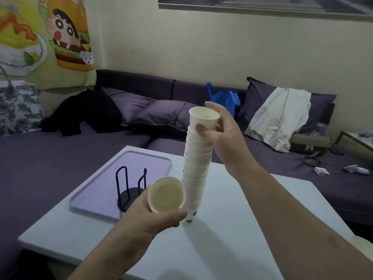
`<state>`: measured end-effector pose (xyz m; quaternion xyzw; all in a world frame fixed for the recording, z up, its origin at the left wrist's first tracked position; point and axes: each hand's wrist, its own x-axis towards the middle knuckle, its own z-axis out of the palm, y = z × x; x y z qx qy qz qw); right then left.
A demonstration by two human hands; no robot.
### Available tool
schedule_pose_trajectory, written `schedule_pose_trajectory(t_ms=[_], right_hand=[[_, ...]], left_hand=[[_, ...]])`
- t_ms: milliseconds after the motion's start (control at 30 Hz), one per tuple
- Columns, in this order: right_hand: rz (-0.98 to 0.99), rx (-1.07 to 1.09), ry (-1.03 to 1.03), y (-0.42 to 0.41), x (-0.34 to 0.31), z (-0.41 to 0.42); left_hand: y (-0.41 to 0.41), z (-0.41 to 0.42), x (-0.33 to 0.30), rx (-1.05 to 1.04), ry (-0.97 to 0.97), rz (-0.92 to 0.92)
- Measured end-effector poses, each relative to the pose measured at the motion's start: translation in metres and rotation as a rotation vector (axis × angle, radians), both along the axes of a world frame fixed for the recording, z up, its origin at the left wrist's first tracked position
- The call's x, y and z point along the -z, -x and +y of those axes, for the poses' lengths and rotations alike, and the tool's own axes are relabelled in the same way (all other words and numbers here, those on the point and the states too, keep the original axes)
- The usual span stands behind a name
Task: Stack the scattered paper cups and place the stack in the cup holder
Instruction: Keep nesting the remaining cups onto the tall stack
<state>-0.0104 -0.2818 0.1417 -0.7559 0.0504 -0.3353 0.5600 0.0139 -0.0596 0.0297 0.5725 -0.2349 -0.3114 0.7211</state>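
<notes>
A tall stack of white paper cups stands upright on the white table, leaning slightly. My right hand grips the top cup of the stack between thumb and fingers. My left hand holds a single paper cup with its mouth tilted toward me, just left of the stack's lower part. The black wire cup holder stands on a lilac tray, behind my left hand, with no cups in it.
A purple sofa wraps around the table at the left and back, with pillows, black clothing, a blue bag and a white cloth on it. Small items lie on the seat at the right.
</notes>
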Motion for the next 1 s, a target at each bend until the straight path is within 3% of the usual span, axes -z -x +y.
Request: schedule_pose_trajectory(t_ms=[333,567,733,867,1000], right_hand=[[0.112,0.024,-0.085,0.022,0.048,0.005],[0.113,0.059,-0.124,0.037,0.062,-0.001],[0.086,0.069,-0.124,0.042,0.058,-0.001],[0.091,0.078,-0.130,0.045,0.057,-0.002],[0.110,0.085,-0.158,0.049,0.057,-0.003]], left_hand=[[0.001,-0.013,-0.034,-0.257,0.043,0.021],[-0.015,-0.033,-0.105,-0.499,0.114,-0.221],[-0.024,-0.064,-0.152,-0.562,0.235,-0.288],[-0.029,-0.095,-0.166,-0.527,0.203,-0.350],[-0.031,-0.113,-0.153,-0.516,0.024,-0.563]])
